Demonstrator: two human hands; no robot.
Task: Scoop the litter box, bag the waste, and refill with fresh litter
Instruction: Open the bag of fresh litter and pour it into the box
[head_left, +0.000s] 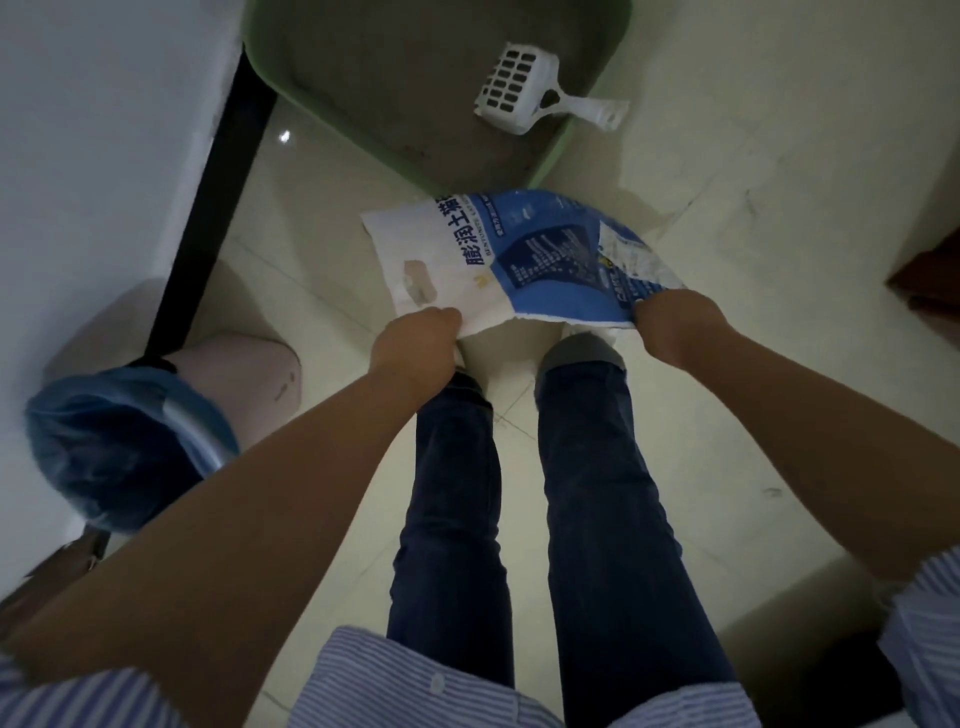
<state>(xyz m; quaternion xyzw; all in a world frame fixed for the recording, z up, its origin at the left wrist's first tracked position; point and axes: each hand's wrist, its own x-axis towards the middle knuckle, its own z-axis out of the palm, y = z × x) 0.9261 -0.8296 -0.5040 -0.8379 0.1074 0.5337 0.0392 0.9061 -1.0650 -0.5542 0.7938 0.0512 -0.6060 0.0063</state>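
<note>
Refill step judged in hand. The green plastic litter box (332, 119), holding grey litter, lies ahead of both hands, well beyond the fingertips; a corner of it points toward the hands.

The blue-and-white printed plastic litter bag (498, 249) is held between the hands and the box, stretched flat, with its torn near edge at the knuckles. How much litter is left in it cannot be told.

A pale bin lined with a blue plastic bag (119, 452) stands well to the left of the left hand, beside the left forearm; judged to be the waste bag.

The white slotted plastic scoop (524, 88) rests in the box, its handle over the rim, far ahead of the right hand and untouched.

The left hand (415, 348) is curled tight, pinching the white near corner of the bag. The right hand (675, 325) is likewise closed in a fist on the blue near edge.

Next move, as judged: the bag is to be carried forward over the box and tipped, its open end held low and both grips kept firm. Which end is open cannot be confirmed.
</note>
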